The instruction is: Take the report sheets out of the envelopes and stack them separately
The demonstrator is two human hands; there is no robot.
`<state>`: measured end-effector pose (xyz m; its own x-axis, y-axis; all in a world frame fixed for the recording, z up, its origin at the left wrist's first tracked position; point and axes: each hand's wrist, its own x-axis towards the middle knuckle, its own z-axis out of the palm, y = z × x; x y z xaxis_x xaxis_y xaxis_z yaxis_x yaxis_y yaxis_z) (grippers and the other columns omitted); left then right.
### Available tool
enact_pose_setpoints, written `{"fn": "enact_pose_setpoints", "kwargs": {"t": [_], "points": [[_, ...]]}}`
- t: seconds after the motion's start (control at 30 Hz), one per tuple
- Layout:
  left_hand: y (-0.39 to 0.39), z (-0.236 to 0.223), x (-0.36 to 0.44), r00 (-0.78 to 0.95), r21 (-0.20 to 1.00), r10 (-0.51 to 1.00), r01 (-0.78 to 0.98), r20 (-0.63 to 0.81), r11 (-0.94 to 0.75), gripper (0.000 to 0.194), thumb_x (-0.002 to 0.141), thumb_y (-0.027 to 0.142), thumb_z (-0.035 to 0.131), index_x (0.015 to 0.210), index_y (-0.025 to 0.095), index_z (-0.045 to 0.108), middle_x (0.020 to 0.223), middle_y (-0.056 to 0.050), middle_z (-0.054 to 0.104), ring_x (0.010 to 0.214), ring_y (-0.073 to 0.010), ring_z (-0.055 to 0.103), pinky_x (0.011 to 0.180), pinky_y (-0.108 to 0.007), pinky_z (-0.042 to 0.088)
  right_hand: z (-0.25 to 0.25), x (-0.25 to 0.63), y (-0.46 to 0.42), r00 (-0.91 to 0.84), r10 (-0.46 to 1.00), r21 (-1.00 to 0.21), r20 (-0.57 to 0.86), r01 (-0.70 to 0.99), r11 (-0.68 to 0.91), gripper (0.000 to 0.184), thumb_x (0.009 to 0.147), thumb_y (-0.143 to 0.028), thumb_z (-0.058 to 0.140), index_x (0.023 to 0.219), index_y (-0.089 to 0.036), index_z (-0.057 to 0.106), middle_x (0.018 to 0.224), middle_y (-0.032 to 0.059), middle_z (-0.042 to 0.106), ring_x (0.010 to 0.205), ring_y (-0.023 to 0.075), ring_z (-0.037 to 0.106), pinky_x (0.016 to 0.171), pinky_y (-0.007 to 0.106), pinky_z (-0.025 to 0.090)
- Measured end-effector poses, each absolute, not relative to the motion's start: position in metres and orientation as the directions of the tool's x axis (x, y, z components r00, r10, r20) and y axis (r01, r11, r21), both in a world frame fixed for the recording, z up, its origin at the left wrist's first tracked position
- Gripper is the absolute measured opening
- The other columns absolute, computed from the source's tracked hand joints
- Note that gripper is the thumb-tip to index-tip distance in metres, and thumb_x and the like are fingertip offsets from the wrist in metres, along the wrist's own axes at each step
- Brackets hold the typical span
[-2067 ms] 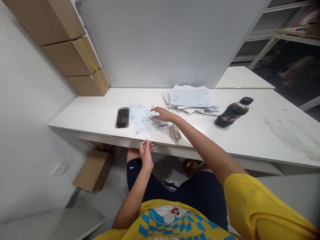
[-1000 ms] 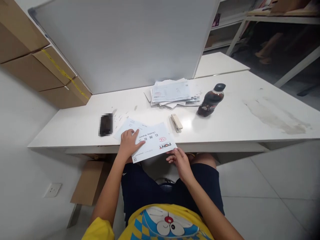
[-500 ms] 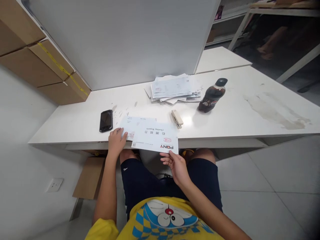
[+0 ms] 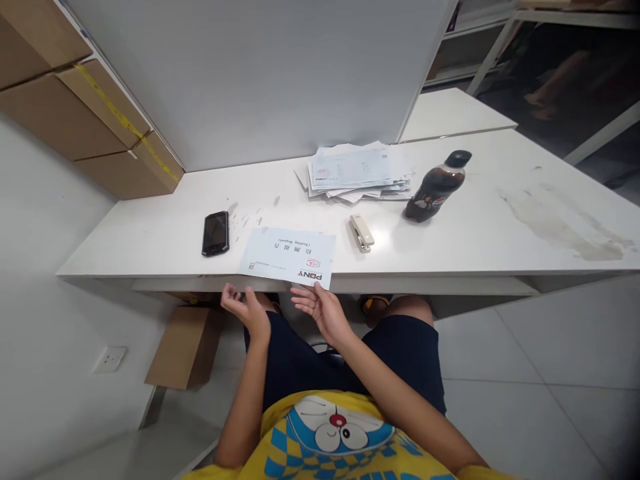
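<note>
Printed paper sheets (image 4: 287, 255), the top one marked "Testing Report" and PONY, lie at the front edge of the white table and stick out a little over it. My right hand (image 4: 325, 315) grips their near right corner between thumb and fingers. Just off the table's edge, below the sheets' left corner, my left hand (image 4: 249, 312) is held with its fingers apart and nothing in it. A cream stapler (image 4: 361, 232) lies right of the sheets. To their left is a black phone (image 4: 215, 233).
A messy stack of papers (image 4: 353, 170) lies against the grey panel (image 4: 260, 73). Right of it stands a dark cola bottle (image 4: 437, 187) with a black cap. Cardboard boxes (image 4: 100, 127) are piled at the left, and another box (image 4: 185, 347) sits under the table (image 4: 450, 250).
The two offset sheets now lie one over the other, shifted left. My left hand has let go of the lower sheet and moved right, off the table. My right hand moved left with the paper.
</note>
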<state>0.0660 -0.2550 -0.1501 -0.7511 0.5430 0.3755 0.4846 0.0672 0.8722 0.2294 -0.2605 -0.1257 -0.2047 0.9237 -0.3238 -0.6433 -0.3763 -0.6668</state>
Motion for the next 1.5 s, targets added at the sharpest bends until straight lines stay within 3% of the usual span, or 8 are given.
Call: {"fn": "enact_pose_setpoints", "kwargs": {"t": [0.2,0.37,0.67,0.77,1.03,1.27,1.37,1.5], "points": [[-0.250,-0.162,0.114,-0.507,0.999,0.861,-0.029,-0.037,0.026,0.041,0.090,0.059,0.047,0.098,0.019,0.054,0.090,-0.007,0.062,0.082,-0.0170,0.065,0.071,-0.028,0.052,-0.134,0.239,-0.246,-0.187,0.928,-0.680,-0.322,-0.637,-0.364,0.046,0.075,-0.060,0.070,0.097,-0.020,0.067,0.089,0.0086,0.077,0.066,0.0189,0.071,0.059,0.029,0.057],[-0.233,-0.142,0.120,-0.529,0.981,0.838,-0.188,-0.135,0.039,0.050,0.076,0.067,0.063,0.074,0.018,0.054,0.061,0.000,0.057,0.057,-0.0128,0.056,0.057,-0.025,0.043,-0.140,0.256,-0.242,-0.066,0.945,-0.755,-0.321,-0.584,-0.297,0.043,0.065,-0.049,0.080,0.092,-0.018,0.069,0.074,0.0029,0.073,0.058,0.0150,0.064,0.054,0.027,0.052],[-0.276,-0.141,0.126,-0.351,0.940,0.920,-0.337,-0.176,0.051,0.039,0.077,0.055,0.069,0.082,0.017,0.063,0.066,-0.002,0.064,0.060,-0.0143,0.061,0.060,-0.027,0.047,-0.127,0.269,-0.253,-0.071,0.927,-0.773,-0.369,-0.531,-0.348,0.046,0.061,-0.045,0.082,0.098,-0.022,0.069,0.099,0.0059,0.076,0.086,0.0244,0.069,0.077,0.038,0.056],[-0.275,-0.140,0.116,-0.442,0.933,0.889,-0.356,-0.122,-0.049,0.041,0.078,0.056,0.067,0.094,0.019,0.064,0.085,-0.007,0.070,0.080,-0.0182,0.067,0.071,-0.029,0.052,-0.123,0.276,-0.255,-0.018,0.947,-0.838,-0.320,-0.461,-0.292,0.045,0.057,-0.043,0.084,0.094,-0.021,0.068,0.097,0.0060,0.076,0.087,0.0254,0.068,0.082,0.041,0.054],[-0.209,-0.107,0.060,-0.479,0.954,0.827,0.198,0.294,-0.225,0.052,0.077,0.050,0.070,0.116,0.019,0.056,0.111,-0.010,0.066,0.106,-0.0221,0.064,0.096,-0.035,0.049,-0.097,0.301,-0.215,0.073,0.997,-0.982,0.039,-0.183,0.051,0.038,0.069,-0.040,0.077,0.101,-0.022,0.065,0.106,0.0065,0.072,0.101,0.0254,0.064,0.092,0.041,0.049],[-0.181,-0.114,0.066,-0.280,0.632,0.843,0.770,0.459,-0.089,0.027,0.088,0.040,0.053,0.104,0.020,0.060,0.105,-0.013,0.064,0.109,-0.0295,0.059,0.098,-0.046,0.047,-0.113,0.306,-0.169,0.104,0.972,-0.971,0.208,-0.100,0.219,0.031,0.073,-0.041,0.068,0.098,-0.022,0.066,0.099,0.0049,0.071,0.098,0.0243,0.063,0.093,0.041,0.048],[-0.190,-0.115,0.071,-0.213,0.507,0.840,0.858,0.499,-0.084,0.024,0.091,0.041,0.045,0.083,0.022,0.057,0.086,-0.010,0.061,0.097,-0.0302,0.059,0.092,-0.049,0.047,-0.118,0.308,-0.183,0.157,0.967,-0.971,0.203,-0.094,0.219,0.032,0.077,-0.044,0.065,0.100,-0.023,0.068,0.104,0.0057,0.072,0.102,0.0262,0.063,0.095,0.043,0.047],[-0.220,-0.117,0.081,-0.230,0.600,0.823,0.785,0.519,-0.158,0.031,0.094,0.042,0.038,0.074,0.025,0.053,0.080,-0.008,0.058,0.089,-0.0272,0.058,0.087,-0.044,0.048,-0.120,0.326,-0.219,0.185,0.970,-0.980,0.158,-0.089,0.177,0.032,0.078,-0.046,0.066,0.102,-0.024,0.070,0.106,0.0061,0.074,0.104,0.0283,0.064,0.096,0.045,0.048]]}}
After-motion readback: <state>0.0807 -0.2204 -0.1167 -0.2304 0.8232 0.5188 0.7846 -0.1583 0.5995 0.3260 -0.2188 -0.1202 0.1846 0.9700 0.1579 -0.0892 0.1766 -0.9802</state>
